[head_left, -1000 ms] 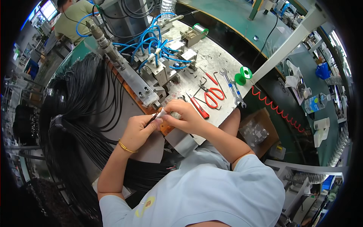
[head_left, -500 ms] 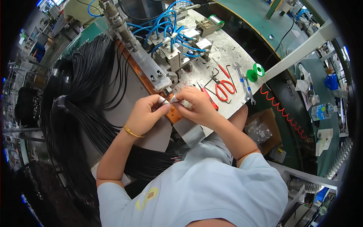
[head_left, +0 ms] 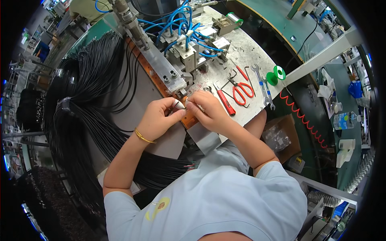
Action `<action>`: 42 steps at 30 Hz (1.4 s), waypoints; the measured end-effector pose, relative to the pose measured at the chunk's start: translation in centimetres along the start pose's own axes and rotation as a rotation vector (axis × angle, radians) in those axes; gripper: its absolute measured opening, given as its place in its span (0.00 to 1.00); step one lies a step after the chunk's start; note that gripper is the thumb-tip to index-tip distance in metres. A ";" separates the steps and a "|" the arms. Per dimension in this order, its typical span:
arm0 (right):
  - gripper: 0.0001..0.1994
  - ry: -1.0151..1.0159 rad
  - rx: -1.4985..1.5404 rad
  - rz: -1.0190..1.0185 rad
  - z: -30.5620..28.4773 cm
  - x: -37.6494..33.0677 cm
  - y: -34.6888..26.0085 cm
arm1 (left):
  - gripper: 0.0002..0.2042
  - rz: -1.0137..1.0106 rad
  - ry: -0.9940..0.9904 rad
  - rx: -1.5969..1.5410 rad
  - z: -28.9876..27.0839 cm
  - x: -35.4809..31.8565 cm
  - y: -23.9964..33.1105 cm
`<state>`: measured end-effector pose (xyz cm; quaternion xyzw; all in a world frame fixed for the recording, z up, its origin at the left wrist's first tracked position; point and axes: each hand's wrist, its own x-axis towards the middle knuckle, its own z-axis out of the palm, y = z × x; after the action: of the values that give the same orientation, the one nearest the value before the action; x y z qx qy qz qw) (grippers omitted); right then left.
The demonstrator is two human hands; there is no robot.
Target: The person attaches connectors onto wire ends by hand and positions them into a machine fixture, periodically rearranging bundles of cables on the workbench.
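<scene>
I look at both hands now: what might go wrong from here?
The left hand and right hand are close to the silver metal machine bar; if it moved, either might get pinched. The red-handled pointed tool beside the right hand could scratch it. The thin black cables under the left forearm might snag.

The pale tabletop (head_left: 250,49) bears pliers (head_left: 235,83) (red-handled) and wrenches (head_left: 261,83).

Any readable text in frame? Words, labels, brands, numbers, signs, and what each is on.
None I can quote reliably.
Bottle on the right: pale lettering on a blue label, too small and blurred.
Green spool: marks on its pale round label, too small.
Shirt: yellow motif, no legible words.
Left hand, right hand: no lettering visible on either.
</scene>
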<state>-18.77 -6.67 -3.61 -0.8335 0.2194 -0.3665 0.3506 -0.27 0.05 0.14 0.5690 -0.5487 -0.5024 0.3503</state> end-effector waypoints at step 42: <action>0.03 0.098 -0.089 -0.076 -0.2 -0.3 1.0 | 0.04 -0.007 -0.038 -0.099 -0.1 0.1 0.1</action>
<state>-19.26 -7.19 -4.39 -0.8371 0.2204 -0.4096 0.2879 -0.18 -0.04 0.26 0.5433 -0.5278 -0.5409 0.3657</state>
